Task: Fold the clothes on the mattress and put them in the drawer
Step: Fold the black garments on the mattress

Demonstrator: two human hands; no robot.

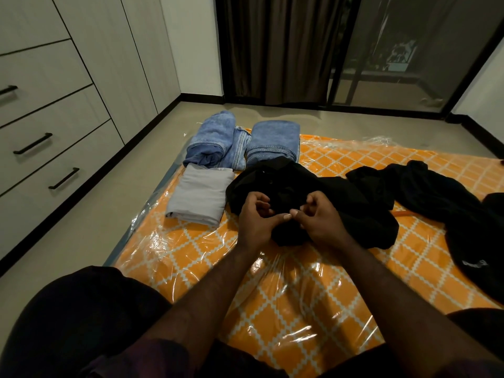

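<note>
The plastic-wrapped orange patterned mattress [286, 290] lies on the floor beside closed white drawers [51, 148]; folded blue jeans [272, 141] and a folded grey cloth [200, 195] sit at its far-left edge; the left hand [256, 216] and right hand [317, 215] each pinch the crumpled black garment [313, 186] mid-mattress.

- Mattress [286, 296]: orange lattice print under clear plastic, filling the lower centre.
- Folded jeans [274, 141], rolled denim [211, 137] and a folded grey garment [199, 197]: centre left.
- Crumpled black garment [341, 192]: centre.
- Second black garment [450, 203]: right.
- Drawers [41, 137]: shut, left edge.
</note>
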